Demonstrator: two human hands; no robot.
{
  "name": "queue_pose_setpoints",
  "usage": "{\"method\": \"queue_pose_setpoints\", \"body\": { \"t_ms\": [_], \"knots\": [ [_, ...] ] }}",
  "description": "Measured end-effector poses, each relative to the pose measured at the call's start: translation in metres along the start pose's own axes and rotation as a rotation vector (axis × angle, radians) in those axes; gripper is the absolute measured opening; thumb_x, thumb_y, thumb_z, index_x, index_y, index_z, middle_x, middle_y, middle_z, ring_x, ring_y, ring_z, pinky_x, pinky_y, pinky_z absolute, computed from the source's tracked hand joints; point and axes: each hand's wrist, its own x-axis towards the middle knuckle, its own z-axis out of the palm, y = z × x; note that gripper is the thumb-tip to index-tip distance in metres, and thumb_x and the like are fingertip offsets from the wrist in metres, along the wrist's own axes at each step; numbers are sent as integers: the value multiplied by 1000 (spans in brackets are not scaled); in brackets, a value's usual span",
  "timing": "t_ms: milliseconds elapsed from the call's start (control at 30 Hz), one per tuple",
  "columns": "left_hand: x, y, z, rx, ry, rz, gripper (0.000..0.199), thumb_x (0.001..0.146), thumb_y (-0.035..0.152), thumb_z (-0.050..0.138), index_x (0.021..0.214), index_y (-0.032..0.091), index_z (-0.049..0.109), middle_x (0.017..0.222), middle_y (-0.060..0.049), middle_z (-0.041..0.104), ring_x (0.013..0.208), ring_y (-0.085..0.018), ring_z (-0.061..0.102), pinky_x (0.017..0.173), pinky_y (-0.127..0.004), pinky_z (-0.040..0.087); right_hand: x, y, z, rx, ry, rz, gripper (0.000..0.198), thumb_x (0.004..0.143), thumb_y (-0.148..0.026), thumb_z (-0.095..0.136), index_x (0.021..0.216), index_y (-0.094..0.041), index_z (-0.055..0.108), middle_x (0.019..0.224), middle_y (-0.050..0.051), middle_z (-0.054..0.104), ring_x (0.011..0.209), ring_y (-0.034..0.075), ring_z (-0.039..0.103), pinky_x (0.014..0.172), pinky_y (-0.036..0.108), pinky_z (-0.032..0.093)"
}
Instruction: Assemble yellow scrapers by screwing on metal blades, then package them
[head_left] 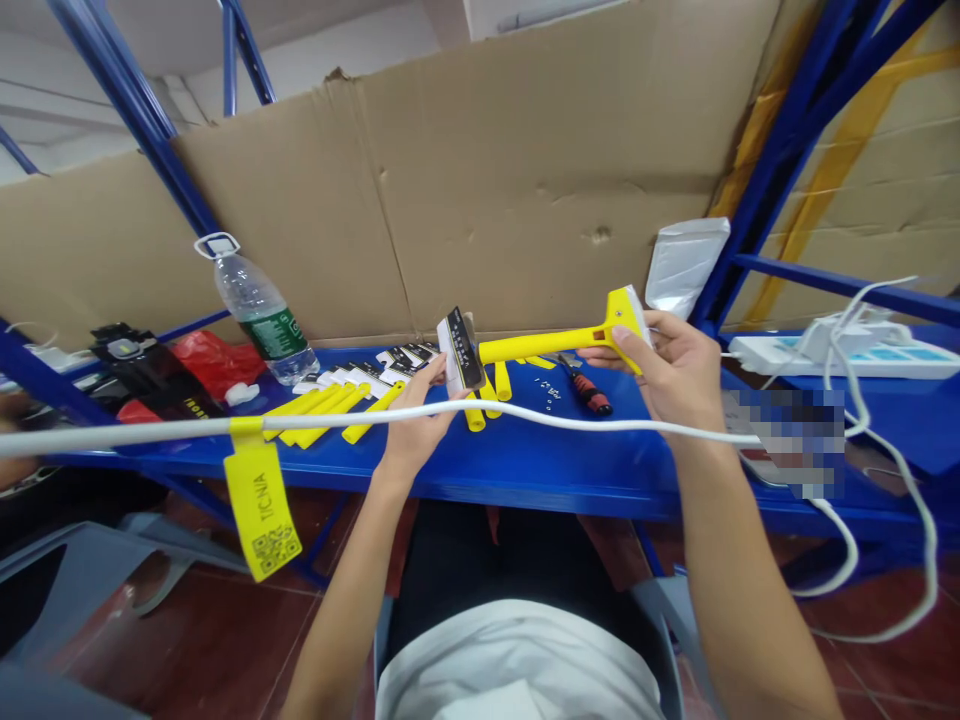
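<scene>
My right hand (679, 372) grips a yellow scraper (540, 347) by its wide head, fingers and thumb around it. The scraper's long handle points left, and its end is right beside a black-and-white printed packaging sleeve (460, 352); I cannot tell whether they touch. Pinched upright in my left hand (414, 425) is that sleeve, with a clear edge at its right. Several yellow scrapers (319, 415) with similar printed sleeves on their heads lie in a row on the blue table (517, 470), left of my hands. More yellow handles (491, 390) lie just behind the held sleeve.
A red-and-black screwdriver (590, 393) lies near small scattered screws (551, 392). At the left stand a water bottle (274, 325) and a black package (154, 370). A white cable (570, 422) with a yellow tag (261, 505) crosses the view. A power strip (900, 358) is at right.
</scene>
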Motion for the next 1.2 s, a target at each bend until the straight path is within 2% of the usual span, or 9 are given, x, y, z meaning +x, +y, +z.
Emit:
{"method": "queue_pose_setpoints", "body": {
  "t_ms": [133,300,500,567,833,1033,1200],
  "knots": [
    [-2,0,3,12,-43,-3,62,101,44,83,157,23,66,143,-17,79,121,-32,81,114,-49,64,1,3,-2,-58,26,-38,43,82,-53,101,104,-24,77,92,3,88,76,28,89,76,41,79],
    [-4,6,8,70,-62,33,56,104,33,76,158,22,65,145,-16,79,120,-30,82,112,-46,65,2,5,-4,-25,14,-51,46,80,-53,103,103,-24,76,93,4,88,77,30,90,76,41,79],
    [-2,0,11,81,83,165,54,106,32,79,157,18,66,134,-17,83,110,-27,85,103,-44,70,0,4,0,-36,45,-59,48,81,-55,103,104,-24,76,94,3,88,77,28,90,76,38,79],
    [-1,0,11,104,92,199,55,106,32,79,158,18,65,135,-17,82,111,-27,85,102,-44,71,-1,4,1,-39,40,-54,48,81,-55,103,105,-24,76,94,3,88,77,29,90,76,38,79],
    [2,14,7,176,44,414,50,110,21,71,160,20,64,145,-16,80,131,-29,80,114,-47,68,-3,2,3,-53,-20,-34,45,84,-53,101,106,-24,75,94,2,87,77,28,90,77,38,79],
    [0,14,9,140,41,422,45,110,18,70,155,19,68,144,-17,79,131,-29,80,114,-47,68,-3,-2,3,9,-71,38,44,83,-50,102,107,-24,75,93,1,87,80,27,90,77,34,78],
    [-3,11,10,118,83,462,47,109,21,74,155,18,68,134,-16,84,118,-28,85,106,-42,72,-6,-6,3,39,-141,95,45,84,-50,102,110,-27,74,98,2,89,89,28,91,86,39,79]
  ]
}}
